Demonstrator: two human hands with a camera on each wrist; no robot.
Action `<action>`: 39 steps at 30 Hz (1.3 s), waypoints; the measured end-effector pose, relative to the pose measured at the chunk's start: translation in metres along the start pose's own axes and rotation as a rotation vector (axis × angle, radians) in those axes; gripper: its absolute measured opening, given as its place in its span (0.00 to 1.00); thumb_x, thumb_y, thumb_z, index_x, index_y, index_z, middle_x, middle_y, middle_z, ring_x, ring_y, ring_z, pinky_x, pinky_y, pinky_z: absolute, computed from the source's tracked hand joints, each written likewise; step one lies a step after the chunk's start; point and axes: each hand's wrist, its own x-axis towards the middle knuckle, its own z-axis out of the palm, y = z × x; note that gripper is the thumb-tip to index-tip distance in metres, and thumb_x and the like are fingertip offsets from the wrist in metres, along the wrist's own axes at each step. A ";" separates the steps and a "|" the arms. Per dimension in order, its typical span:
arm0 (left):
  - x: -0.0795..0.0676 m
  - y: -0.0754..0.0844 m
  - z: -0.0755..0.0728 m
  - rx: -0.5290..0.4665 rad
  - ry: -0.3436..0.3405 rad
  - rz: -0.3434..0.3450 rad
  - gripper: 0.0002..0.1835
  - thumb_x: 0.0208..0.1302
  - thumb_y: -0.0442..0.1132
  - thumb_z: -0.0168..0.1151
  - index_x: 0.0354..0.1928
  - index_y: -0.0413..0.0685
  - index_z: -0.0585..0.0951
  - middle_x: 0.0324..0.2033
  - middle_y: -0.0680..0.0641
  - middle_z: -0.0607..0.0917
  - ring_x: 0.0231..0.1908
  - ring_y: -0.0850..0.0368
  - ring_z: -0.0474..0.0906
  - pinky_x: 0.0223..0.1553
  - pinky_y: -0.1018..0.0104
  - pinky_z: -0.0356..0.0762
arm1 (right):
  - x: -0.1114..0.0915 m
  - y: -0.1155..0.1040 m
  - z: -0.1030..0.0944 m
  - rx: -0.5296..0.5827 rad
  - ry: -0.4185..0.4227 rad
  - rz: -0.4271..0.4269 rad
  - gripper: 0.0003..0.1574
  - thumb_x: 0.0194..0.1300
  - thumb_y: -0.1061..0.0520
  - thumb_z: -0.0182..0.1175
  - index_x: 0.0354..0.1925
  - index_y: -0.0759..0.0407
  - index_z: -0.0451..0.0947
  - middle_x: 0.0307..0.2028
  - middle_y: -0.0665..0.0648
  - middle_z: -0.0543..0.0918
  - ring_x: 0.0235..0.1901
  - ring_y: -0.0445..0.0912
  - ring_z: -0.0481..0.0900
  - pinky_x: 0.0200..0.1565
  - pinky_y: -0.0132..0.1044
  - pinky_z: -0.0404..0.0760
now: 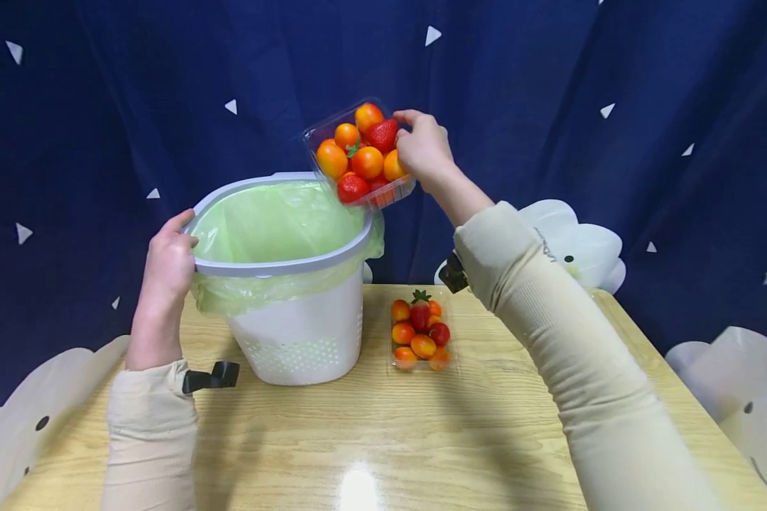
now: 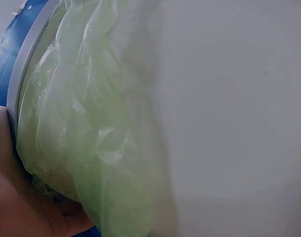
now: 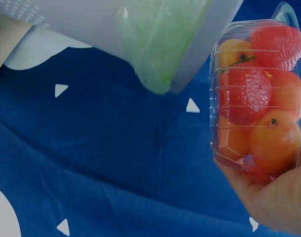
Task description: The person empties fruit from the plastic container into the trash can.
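My left hand (image 1: 171, 259) grips the grey rim of a white trash bin (image 1: 294, 319) on its left side. A pale green bag (image 1: 262, 220) lines the bin and folds out over the rim. Up at the bin's right edge, my right hand (image 1: 425, 149) holds a clear plastic box (image 3: 214, 98) by its right side, tilted toward the bin. Strawberries (image 1: 353, 188) and small orange fruits (image 1: 367, 162) fill this box. In the left wrist view, the thumb lies along the rim, with the fingers partly hidden by the bag.
A second clear box (image 1: 447, 363) of strawberries and orange fruits sits on the wooden table (image 1: 332, 440), right of the bin. Behind the table hangs a dark blue curtain (image 1: 332, 57) with white triangles. White cartoon shapes (image 1: 581, 241) show at both sides.
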 end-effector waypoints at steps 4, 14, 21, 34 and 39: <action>0.000 0.000 -0.001 -0.007 0.004 -0.008 0.27 0.57 0.30 0.30 0.61 0.36 0.55 0.60 0.38 0.58 0.56 0.49 0.54 0.57 0.60 0.49 | -0.001 -0.006 0.012 -0.023 -0.002 -0.038 0.24 0.64 0.57 0.39 0.58 0.46 0.62 0.55 0.49 0.67 0.45 0.42 0.67 0.42 0.28 0.70; -0.002 0.002 0.000 -0.021 0.002 -0.018 0.27 0.57 0.30 0.30 0.61 0.36 0.55 0.60 0.39 0.58 0.56 0.49 0.54 0.57 0.60 0.49 | -0.003 -0.011 0.038 -0.082 0.024 -0.104 0.24 0.63 0.57 0.40 0.58 0.44 0.62 0.55 0.48 0.67 0.50 0.41 0.67 0.51 0.29 0.63; -0.002 0.002 -0.001 -0.024 0.002 -0.023 0.27 0.57 0.30 0.30 0.61 0.37 0.55 0.60 0.40 0.57 0.55 0.49 0.54 0.57 0.60 0.49 | -0.004 -0.011 0.048 -0.057 0.041 -0.172 0.24 0.64 0.56 0.40 0.58 0.43 0.61 0.56 0.44 0.67 0.52 0.39 0.65 0.53 0.28 0.60; -0.002 0.003 0.000 -0.015 0.006 -0.009 0.27 0.56 0.29 0.31 0.61 0.37 0.56 0.59 0.39 0.58 0.55 0.48 0.55 0.57 0.59 0.50 | -0.005 -0.006 0.070 -0.010 0.035 -0.312 0.25 0.63 0.59 0.43 0.58 0.45 0.62 0.52 0.44 0.71 0.50 0.33 0.66 0.50 0.21 0.60; -0.003 0.003 0.000 0.003 0.012 -0.007 0.27 0.56 0.29 0.31 0.61 0.37 0.57 0.59 0.40 0.59 0.55 0.48 0.55 0.57 0.59 0.50 | -0.006 -0.005 0.073 0.036 0.019 -0.363 0.25 0.63 0.60 0.44 0.57 0.44 0.63 0.52 0.42 0.71 0.50 0.31 0.66 0.49 0.19 0.60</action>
